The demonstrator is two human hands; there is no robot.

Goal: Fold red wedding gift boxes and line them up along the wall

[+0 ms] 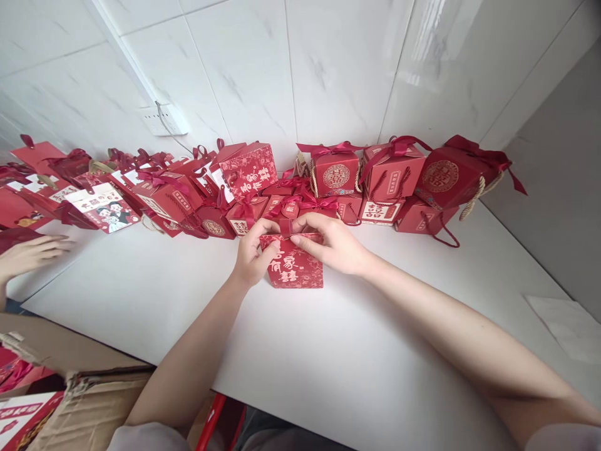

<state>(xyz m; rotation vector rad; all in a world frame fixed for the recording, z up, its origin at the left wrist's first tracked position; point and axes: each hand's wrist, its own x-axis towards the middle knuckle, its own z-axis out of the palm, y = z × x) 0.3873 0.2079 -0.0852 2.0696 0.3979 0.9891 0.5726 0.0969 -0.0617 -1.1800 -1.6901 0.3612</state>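
Observation:
A small red gift box with gold characters stands on the white table in front of me. My left hand pinches the box's top at its left side. My right hand pinches the top from the right, fingers closed on the red ribbon at the box's upper edge. Both hands meet over the top of the box.
A long row of red gift boxes with ribbons lines the tiled wall behind. Another person's hand rests at the far left. An open cardboard carton sits at the lower left. A wall socket is above.

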